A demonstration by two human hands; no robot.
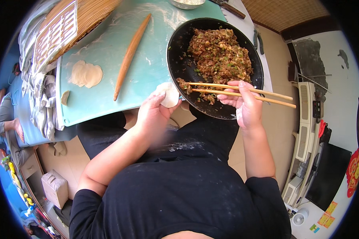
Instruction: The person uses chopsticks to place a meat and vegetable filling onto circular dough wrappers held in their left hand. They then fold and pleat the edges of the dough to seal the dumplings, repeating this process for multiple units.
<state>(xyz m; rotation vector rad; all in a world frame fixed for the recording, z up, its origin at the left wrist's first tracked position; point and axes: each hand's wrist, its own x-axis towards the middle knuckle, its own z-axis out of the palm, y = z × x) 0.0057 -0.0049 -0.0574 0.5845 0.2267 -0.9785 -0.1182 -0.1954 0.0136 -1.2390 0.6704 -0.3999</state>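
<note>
My left hand (152, 110) holds a round dumpling wrapper (170, 95) by its edge, close beside the rim of a black pan (177, 47). In my right hand (246, 104) is a pair of wooden chopsticks (267, 97), their tips over the pan's near left side. A small clump of filling (183, 84) sits at those tips, next to the wrapper. The chopped meat and greens filling (219, 53) is heaped in the far part of the pan. To the left, a tapered rolling pin (132, 55) and overlapping wrappers (87, 74) lie on the green board.
The floury green board (107, 105) reaches the table's near edge. A folded piece of dough (65, 98) rests at its left. A woven tray (81, 20) with a white rack and crumpled cloth (48, 105) occupy the left. A bowl of flour (187, 3) stands far back.
</note>
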